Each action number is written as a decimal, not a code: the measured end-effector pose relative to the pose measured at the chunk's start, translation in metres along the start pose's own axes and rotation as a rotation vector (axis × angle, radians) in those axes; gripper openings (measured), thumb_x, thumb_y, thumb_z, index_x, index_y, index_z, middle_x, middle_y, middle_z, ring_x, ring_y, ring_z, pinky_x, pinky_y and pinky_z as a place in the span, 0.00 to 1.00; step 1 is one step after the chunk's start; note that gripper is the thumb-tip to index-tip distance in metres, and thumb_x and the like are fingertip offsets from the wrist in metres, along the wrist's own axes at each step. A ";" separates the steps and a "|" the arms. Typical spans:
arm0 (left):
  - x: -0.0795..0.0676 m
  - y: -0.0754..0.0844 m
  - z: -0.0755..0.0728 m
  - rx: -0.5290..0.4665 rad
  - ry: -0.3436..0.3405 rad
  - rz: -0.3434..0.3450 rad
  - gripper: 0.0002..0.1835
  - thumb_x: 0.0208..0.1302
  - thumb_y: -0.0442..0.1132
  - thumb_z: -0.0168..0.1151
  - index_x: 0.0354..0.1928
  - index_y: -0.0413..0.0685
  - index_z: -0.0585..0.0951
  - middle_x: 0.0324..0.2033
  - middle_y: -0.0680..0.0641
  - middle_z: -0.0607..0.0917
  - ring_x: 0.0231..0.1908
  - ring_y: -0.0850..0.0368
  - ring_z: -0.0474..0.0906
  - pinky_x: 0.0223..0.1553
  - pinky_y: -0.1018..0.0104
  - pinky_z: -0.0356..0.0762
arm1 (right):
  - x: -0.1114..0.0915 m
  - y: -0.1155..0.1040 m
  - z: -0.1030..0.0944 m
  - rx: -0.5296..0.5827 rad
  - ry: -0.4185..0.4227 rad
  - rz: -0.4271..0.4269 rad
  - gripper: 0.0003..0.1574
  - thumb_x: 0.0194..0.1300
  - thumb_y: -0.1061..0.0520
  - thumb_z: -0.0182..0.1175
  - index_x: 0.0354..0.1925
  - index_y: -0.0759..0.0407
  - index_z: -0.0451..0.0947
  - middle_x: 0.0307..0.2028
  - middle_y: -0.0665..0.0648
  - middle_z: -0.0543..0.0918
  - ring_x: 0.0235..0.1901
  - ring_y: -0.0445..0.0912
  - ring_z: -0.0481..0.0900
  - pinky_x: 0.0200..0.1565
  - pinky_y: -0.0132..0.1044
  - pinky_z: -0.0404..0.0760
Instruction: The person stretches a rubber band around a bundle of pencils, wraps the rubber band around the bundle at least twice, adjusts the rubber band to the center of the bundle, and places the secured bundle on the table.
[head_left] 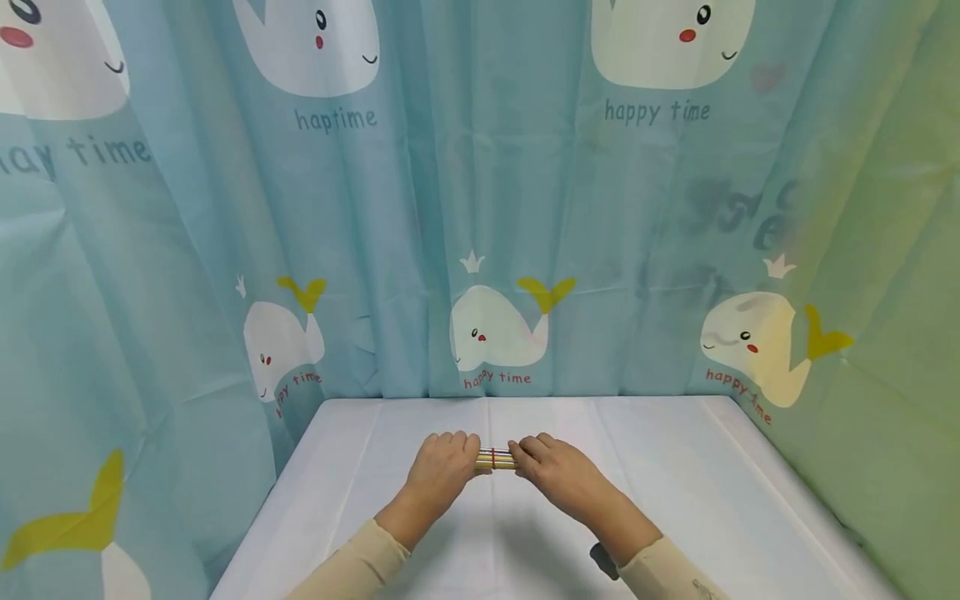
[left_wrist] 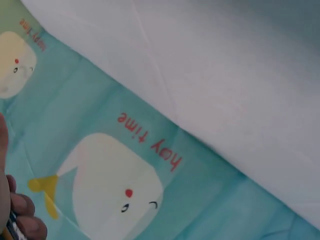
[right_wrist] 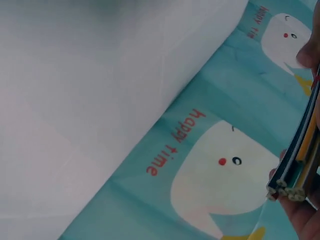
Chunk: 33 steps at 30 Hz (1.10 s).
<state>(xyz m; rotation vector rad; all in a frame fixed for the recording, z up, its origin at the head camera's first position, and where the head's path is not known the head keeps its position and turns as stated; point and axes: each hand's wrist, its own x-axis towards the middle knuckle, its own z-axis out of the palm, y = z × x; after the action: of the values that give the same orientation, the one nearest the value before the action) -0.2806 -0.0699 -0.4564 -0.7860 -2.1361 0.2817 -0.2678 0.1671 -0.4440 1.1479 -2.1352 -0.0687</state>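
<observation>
Both hands hold a bundle of slim pencils [head_left: 506, 459] level between them, above the white table. A red band [head_left: 492, 458] wraps the bundle at its middle, between the hands. My left hand [head_left: 442, 465] grips the left end, and my right hand [head_left: 557, 468] grips the right end. In the right wrist view the pencils [right_wrist: 296, 162] show dark and yellow sides and pale blunt ends, with fingers [right_wrist: 300, 212] behind them. Only the edge of the left hand [left_wrist: 22, 207] and a bit of the bundle appear in the left wrist view.
A white-covered table [head_left: 375, 450] lies below the hands. Blue curtains [head_left: 420, 208] printed with whales hang behind it and along both sides, close to the table's edges. A small dark object [head_left: 603, 561] shows by the right wrist.
</observation>
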 end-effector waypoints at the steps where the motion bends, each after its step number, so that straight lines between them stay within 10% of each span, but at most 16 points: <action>1: 0.000 0.000 0.002 -0.011 -0.013 0.013 0.27 0.49 0.64 0.69 0.28 0.50 0.70 0.17 0.54 0.67 0.16 0.61 0.63 0.18 0.69 0.57 | 0.000 0.001 0.000 -0.005 -0.013 -0.006 0.28 0.56 0.52 0.72 0.53 0.60 0.80 0.41 0.51 0.80 0.37 0.43 0.78 0.39 0.31 0.78; 17: -0.010 -0.001 0.015 -0.216 -0.266 0.146 0.13 0.68 0.46 0.60 0.44 0.47 0.71 0.32 0.53 0.72 0.29 0.61 0.68 0.31 0.68 0.69 | -0.007 0.007 0.019 -0.011 -0.183 0.043 0.23 0.54 0.52 0.73 0.48 0.55 0.81 0.40 0.49 0.81 0.37 0.41 0.80 0.39 0.29 0.78; 33: -0.021 -0.007 0.040 -0.181 -0.194 0.137 0.19 0.47 0.52 0.76 0.37 0.53 0.82 0.29 0.57 0.83 0.29 0.60 0.77 0.29 0.67 0.70 | -0.008 0.001 0.057 0.044 -0.218 0.126 0.21 0.52 0.53 0.74 0.45 0.55 0.83 0.38 0.48 0.82 0.34 0.41 0.80 0.35 0.29 0.78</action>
<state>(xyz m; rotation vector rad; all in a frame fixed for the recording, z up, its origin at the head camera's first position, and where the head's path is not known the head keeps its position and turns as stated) -0.3047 -0.0854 -0.4916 -1.0489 -2.3170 0.2459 -0.2999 0.1585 -0.4907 1.0689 -2.4074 -0.0940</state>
